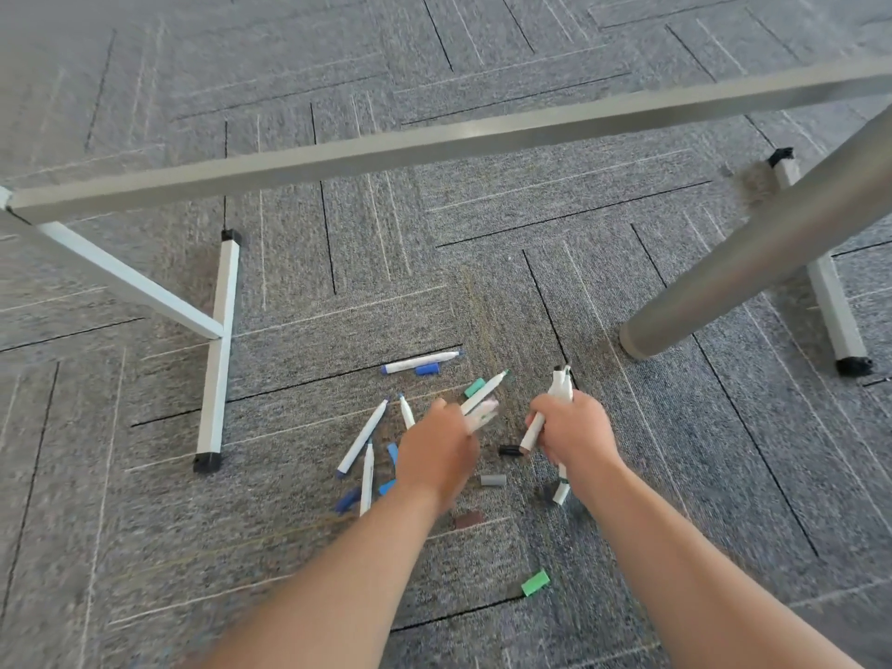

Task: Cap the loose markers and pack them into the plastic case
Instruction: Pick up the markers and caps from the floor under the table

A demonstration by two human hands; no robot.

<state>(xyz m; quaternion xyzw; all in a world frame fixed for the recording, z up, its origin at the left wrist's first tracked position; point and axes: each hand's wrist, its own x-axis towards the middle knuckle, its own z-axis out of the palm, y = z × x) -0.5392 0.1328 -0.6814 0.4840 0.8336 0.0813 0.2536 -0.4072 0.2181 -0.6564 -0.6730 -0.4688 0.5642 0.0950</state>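
A small green plastic cap (536,582) lies on the grey patterned carpet floor (193,548), nearest to the person, below the right hand and between both forearms. Further on, a dark brown cap (467,520) lies between the wrists. A grey cap (493,480) and a black cap (510,450) lie in the gap between the two hands.

The right hand (572,429) is clamped on a bundle of white plastic markers (560,386). The bundle sticks out beyond the fingers and also below the wrist side.

The left hand (437,449) is blurred. Its fingers are curled on some white marker barrels (482,413), which come out on the far side of it.

Left of the left hand, three uncapped white markers with blue tips (362,437) lie loose on the carpet. A few loose blue caps (392,453) are among them, close to the wrist.

Just beyond the left hand there is a white marker with a green tip (490,386). I cannot tell if this hand holds it too. A teal cap (474,387) lies just beside it.

Further away, one more white marker with blue ends (420,363) lies across, and a blue cap (427,370) touches its side.

Far to the right of the right hand a round grey metal leg (753,253) stands on the carpet. Far to the left of the left hand stand white square metal legs (217,350). A long grey crossbar (434,142) passes above, beyond everything.
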